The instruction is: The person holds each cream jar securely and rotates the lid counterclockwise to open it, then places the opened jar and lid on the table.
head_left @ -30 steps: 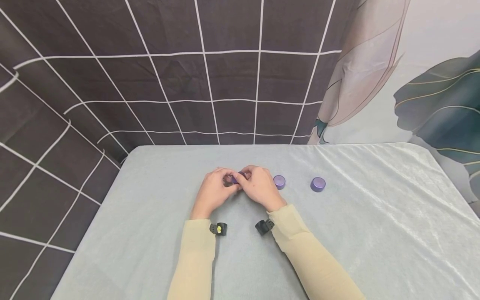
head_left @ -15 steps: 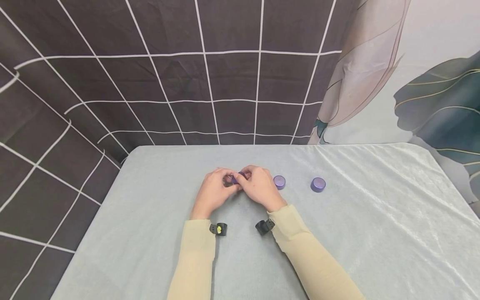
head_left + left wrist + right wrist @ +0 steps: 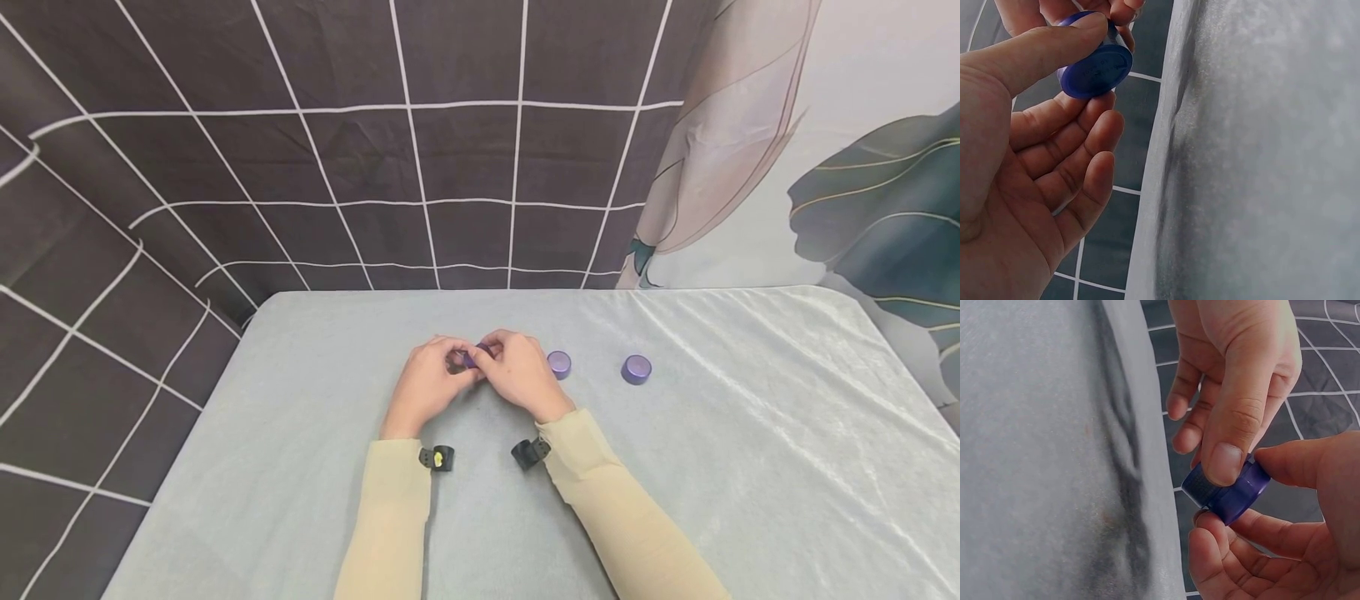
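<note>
Both hands meet over the light table, around one small round purple jar [image 3: 470, 361]. My left hand [image 3: 429, 379] pinches it with the thumb across one side. My right hand [image 3: 521, 371] grips it from the other side between thumb and fingers. In the right wrist view the jar [image 3: 1241, 495] is tilted, with a glossy purple band and a paler ribbed part under the left thumb. A flat blue round face of the jar [image 3: 1099, 72] shows in the left wrist view. Fingers hide much of it.
Two similar purple jars stand to the right: one jar [image 3: 558, 364] close beside the right hand, another jar [image 3: 636, 369] farther right. A pale velvety cloth [image 3: 750, 467] covers the table. A dark gridded curtain [image 3: 465, 167] hangs behind and at the left.
</note>
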A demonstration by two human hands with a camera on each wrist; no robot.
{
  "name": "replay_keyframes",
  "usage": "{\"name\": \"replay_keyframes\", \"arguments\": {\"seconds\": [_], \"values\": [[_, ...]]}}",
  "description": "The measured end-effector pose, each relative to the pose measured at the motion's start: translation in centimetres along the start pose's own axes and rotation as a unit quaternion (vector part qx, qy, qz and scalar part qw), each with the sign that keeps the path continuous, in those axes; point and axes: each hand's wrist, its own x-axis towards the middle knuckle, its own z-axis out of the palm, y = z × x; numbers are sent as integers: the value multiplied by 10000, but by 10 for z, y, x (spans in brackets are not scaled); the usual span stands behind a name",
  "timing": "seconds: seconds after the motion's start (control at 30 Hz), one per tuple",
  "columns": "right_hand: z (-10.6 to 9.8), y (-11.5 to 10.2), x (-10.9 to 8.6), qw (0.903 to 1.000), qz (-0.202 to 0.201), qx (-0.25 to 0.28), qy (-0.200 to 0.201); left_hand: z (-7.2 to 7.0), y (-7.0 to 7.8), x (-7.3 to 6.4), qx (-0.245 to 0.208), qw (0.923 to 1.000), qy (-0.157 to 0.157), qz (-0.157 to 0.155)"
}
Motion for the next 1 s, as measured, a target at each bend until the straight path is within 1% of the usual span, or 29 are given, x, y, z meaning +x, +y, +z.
{"name": "replay_keyframes", "arguments": {"seconds": [0.37,0.8,1.0], "values": [[-2,-1,-1,10000,-69,-27,-44,0,0,0,-14,10000,47,20],[-2,0,-1,9997,-207,-108,-27,1,-1,1,-49,10000,32,3],[-2,0,0,9997,-232,-60,-59,1,-1,2,-42,10000,31,10]]}}
